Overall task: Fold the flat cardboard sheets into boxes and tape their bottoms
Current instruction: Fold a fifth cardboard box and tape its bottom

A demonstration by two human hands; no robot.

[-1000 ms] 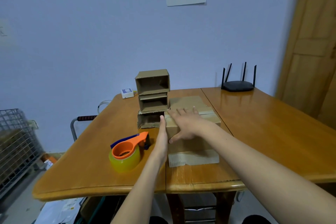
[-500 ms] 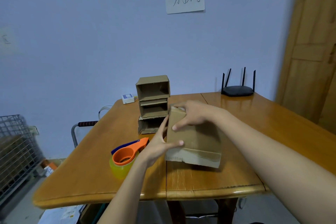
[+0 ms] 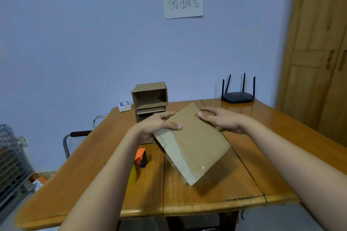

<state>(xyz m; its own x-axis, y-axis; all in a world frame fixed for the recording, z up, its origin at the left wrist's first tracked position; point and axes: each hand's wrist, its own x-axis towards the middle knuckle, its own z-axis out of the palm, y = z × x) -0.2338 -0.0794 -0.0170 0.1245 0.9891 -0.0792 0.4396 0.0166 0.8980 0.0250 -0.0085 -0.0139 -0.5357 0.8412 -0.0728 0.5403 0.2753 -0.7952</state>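
A flat brown cardboard sheet (image 3: 195, 146) is held tilted above the wooden table (image 3: 216, 193), one corner pointing toward me. My left hand (image 3: 155, 125) grips its left edge, thumb lying across the top face. My right hand (image 3: 223, 120) holds the far right edge, fingers curled over it. Behind the hands stands a stack of folded cardboard boxes (image 3: 150, 97), their open sides facing me. The orange tape dispenser (image 3: 140, 156) rests on the table, mostly hidden behind my left forearm.
A black router (image 3: 237, 96) sits at the table's back right. A small white box (image 3: 124, 106) lies back left of the stack. A wire basket (image 3: 11, 157) stands at the left, a wooden door (image 3: 317, 62) at the right, and a paper note (image 3: 183, 2) on the wall.
The cardboard sheet has come up off the table and is now held tilted in the air by both hands. My left hand shifted from the sheet's side onto its upper left edge.
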